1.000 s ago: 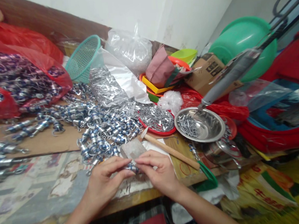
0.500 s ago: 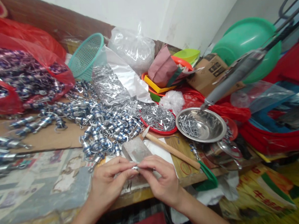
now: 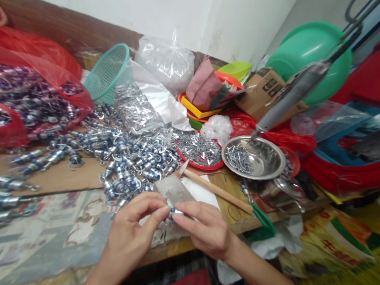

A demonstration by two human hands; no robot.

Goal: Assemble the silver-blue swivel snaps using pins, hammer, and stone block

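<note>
Both hands meet over the front of the table around a small silver-and-blue metal fitting (image 3: 173, 212). My left hand (image 3: 134, 228) pinches its left end between thumb and fingertips, partly hiding it. My right hand (image 3: 206, 229) is closed on its right side with thumb and fingers. Just behind the fingers lies a grey metal block (image 3: 174, 190). A hammer with a wooden handle (image 3: 218, 191) rests to the right of the block. Left of and behind the block spreads a pile of similar blue-and-silver fittings (image 3: 129, 165) with hooked ends.
A red dish (image 3: 208, 168) holds small flat metal pieces. Beside it a steel bowl (image 3: 270, 164) contains thin metal pieces, below a grey lever handle (image 3: 291, 92). Red bags (image 3: 47, 48), a green basket (image 3: 108, 74) and a green basin (image 3: 314, 53) stand farther back.
The fitting has turned between my fingers, and its blue band now shows. My left fingers have lifted and opened slightly, and my right fingers have shifted along it. The view has moved a little.
</note>
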